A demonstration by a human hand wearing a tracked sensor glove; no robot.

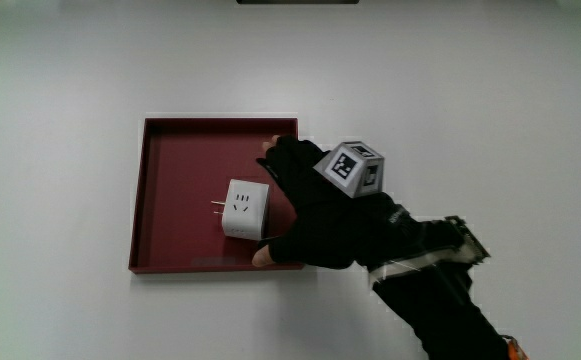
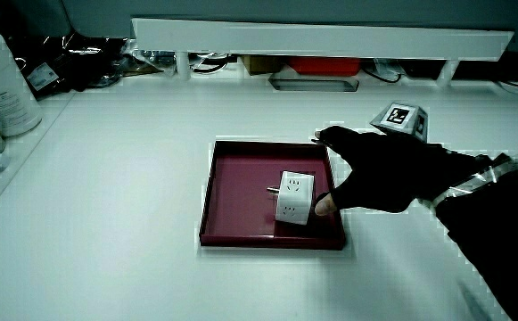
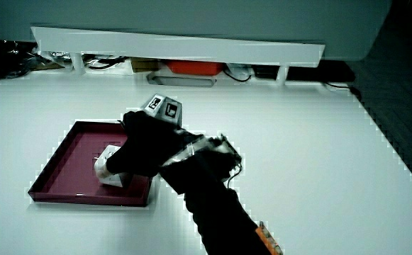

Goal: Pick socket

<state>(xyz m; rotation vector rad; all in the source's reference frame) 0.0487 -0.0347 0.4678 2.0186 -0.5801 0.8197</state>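
Note:
A white socket adapter [image 1: 244,209] with metal prongs lies in a dark red square tray [image 1: 175,155], near the tray's rim closest to the person. The gloved hand [image 1: 310,205] reaches over the tray's edge beside the socket, fingers spread, thumb tip close to the socket's corner, holding nothing. In both side views the socket [image 2: 293,198] [image 3: 109,167] sits just beside the hand [image 2: 374,169] [image 3: 145,149]; the hand partly covers the socket in a side view. A patterned cube [image 1: 353,166] rides on the hand's back.
The tray [image 2: 241,234] rests on a white table. A low white partition [image 2: 321,36] runs along the table's edge farthest from the person, with cables and boxes under it. A white container [image 2: 0,82] stands at the table's corner.

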